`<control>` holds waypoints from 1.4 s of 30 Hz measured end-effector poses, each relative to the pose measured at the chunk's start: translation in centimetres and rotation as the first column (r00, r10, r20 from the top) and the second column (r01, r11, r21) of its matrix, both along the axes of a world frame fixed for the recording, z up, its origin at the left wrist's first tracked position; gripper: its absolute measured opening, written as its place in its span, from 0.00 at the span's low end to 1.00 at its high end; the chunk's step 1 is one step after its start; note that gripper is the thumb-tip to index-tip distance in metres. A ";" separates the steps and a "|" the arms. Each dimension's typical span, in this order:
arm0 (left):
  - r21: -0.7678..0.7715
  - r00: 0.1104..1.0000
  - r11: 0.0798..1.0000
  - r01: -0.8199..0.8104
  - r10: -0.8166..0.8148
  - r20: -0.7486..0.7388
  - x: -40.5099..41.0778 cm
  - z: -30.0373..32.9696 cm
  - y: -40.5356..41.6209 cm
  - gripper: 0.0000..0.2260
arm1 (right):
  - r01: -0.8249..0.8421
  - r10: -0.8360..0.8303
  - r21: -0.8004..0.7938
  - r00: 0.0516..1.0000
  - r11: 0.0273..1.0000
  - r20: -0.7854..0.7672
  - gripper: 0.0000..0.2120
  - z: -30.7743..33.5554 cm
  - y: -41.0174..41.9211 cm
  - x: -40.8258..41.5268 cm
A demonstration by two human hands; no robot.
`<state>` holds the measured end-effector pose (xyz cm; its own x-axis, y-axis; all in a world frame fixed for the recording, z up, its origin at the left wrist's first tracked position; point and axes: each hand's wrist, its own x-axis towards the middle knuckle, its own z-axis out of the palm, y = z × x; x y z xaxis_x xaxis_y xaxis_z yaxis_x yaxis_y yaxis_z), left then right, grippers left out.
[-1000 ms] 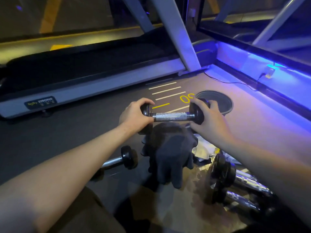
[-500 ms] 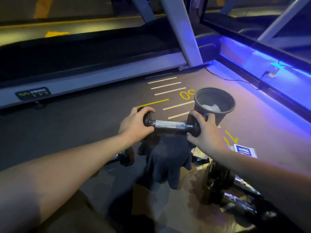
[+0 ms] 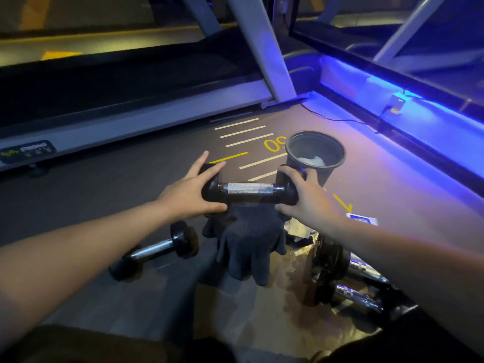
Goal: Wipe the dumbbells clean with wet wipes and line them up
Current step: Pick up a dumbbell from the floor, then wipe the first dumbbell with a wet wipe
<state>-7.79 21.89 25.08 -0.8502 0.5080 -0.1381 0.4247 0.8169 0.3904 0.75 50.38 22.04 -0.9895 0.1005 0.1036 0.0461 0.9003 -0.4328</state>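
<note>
Now left hand (image 3: 190, 192) has splayed against the dumbbell (image 3: 248, 189); right hand (image 3: 307, 196) grips it.

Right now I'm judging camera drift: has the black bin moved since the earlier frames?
No. The bin still stands just right of the yellow floor number, as earlier.

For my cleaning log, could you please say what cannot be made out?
Bin contents, head view: wall hides all but a scrap.
Right dumbbells, head view: right forearm and shadow cover them.
Packet label, head view: too small.
Held dumbbell ends, head view: left hand and right hand partly cover them.
</note>
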 end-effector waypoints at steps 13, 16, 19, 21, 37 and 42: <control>-0.280 0.952 0.957 0.079 -0.155 -0.264 0.6 -0.2 1.9 0.46 | -0.109 0.112 0.087 0.993 0.990 -0.026 0.37 1.7 6.4 1.4; -0.269 0.951 0.960 0.075 -0.150 -0.271 0.7 -0.6 2.0 0.46 | -0.037 0.036 -0.049 0.999 0.998 -0.027 0.35 -0.2 8.8 2.0; -0.240 0.955 0.968 0.072 -0.136 -0.263 0.5 -0.9 2.0 0.46 | 0.059 -0.058 -0.099 0.998 0.993 0.012 0.35 -2.5 10.3 1.4; -0.225 0.959 0.972 0.070 -0.128 -0.254 0.3 -1.0 2.0 0.45 | 0.074 -0.070 -0.066 0.996 0.995 0.053 0.37 -4.5 10.8 1.0; -0.066 0.960 0.995 0.074 -0.089 -0.266 -1.0 -2.9 1.2 0.45 | 0.291 -0.212 -0.172 0.904 0.941 0.372 0.31 -19.8 9.9 -6.4; -0.038 0.948 0.993 0.115 -0.121 -0.295 -1.6 -3.5 0.9 0.44 | 0.343 -0.211 -0.259 0.879 0.903 0.428 0.31 -22.3 9.0 -7.1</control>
<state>-9.44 22.80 21.62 -0.7885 0.6070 0.0992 0.6125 0.7603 0.2165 -6.39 59.40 -0.22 -0.8695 0.3387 -0.3595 0.4930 0.6412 -0.5881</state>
